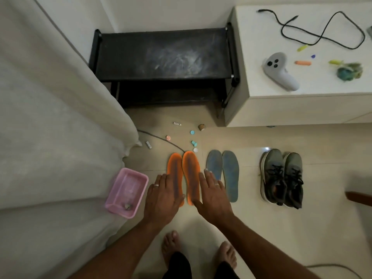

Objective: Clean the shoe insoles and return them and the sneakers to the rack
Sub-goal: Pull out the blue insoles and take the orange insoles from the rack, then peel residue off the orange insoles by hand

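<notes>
Pale floor tiles (251, 228) carry nearly all things, with a bed under a light cover (50, 117) along the left side. At the far wall stands the black shoe rack (163, 55), its top shelf dusty, beside a white cabinet (302, 105) where a cable (322, 35) and a grey controller (278, 71) lie. On the floor the grey sneakers (281, 178) stand together at the right, then the blue insoles (223, 170), then the orange insoles (184, 174). A pink tray (126, 192) sits near the bed. The left hand (163, 196) and the right hand (213, 196) hover flat over the orange insoles, fingers (207, 174) straight, slightly apart, holding nothing.
</notes>
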